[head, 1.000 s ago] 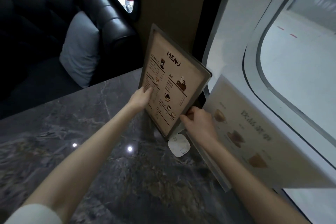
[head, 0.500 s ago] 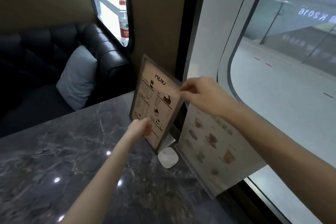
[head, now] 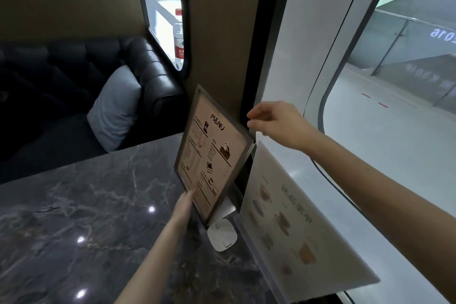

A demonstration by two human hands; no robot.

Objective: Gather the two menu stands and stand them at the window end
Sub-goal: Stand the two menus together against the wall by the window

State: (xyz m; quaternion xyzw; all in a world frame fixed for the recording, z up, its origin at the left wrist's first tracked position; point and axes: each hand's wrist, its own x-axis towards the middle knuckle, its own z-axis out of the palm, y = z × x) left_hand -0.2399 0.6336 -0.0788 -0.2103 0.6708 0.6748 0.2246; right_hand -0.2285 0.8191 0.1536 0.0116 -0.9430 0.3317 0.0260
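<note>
Both hands are unclenched: left hand [head: 183, 205] fingertips touch the framed menu stand [head: 212, 155], right hand [head: 276, 123] hovers just beside its top corner.

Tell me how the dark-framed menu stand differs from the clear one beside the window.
The framed menu stand has a dark border and a bold MENU heading; the clear menu stand is frameless with pale, washed-out drink pictures. The framed one faces the seat, the left hand touching its lower edge; the clear one lies along the window, untouched. Both stand at the table's window end.

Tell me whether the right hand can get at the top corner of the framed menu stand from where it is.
Probably yes. The right hand hovers open just beside the framed menu stand, above its top right corner, with nothing visible between them.
</note>
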